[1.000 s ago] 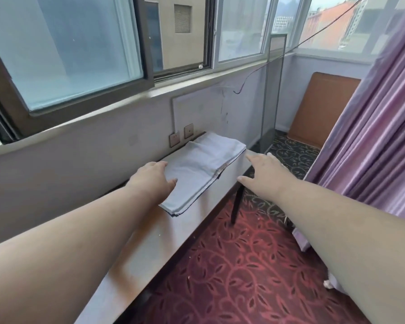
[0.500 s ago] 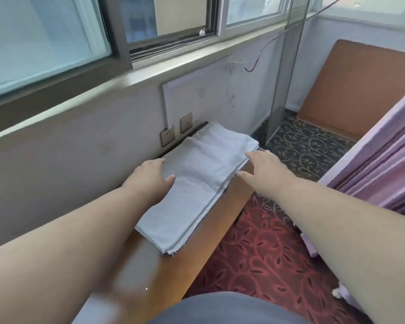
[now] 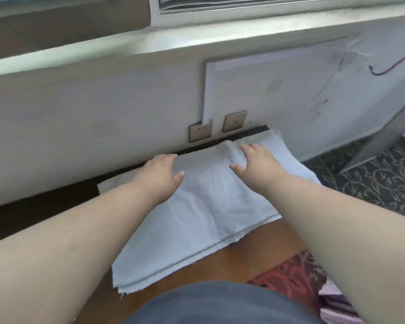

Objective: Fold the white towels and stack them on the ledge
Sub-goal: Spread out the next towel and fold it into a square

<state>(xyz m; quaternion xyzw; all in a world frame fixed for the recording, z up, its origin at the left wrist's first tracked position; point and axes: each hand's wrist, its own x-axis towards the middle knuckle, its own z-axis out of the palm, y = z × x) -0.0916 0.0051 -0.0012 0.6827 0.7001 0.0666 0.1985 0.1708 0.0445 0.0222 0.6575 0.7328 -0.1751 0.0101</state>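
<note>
a folded white cotton towel [image 3: 211, 220] already lies on the brown wooden ledge [image 3: 250, 260], so it looks near done; whether more remain is unseen. left hand [image 3: 160, 175] rests flat on its left edge; right hand [image 3: 258, 166], fingers spread, presses its far end.

Both arms outstretched, left grip [image 3: 160, 173] and right grip [image 3: 257, 162] flat, fingers straight, palms down.

White wall [image 3: 103, 108] with sockets [image 3: 200, 132]; patterned carpet [image 3: 372, 183].
</note>
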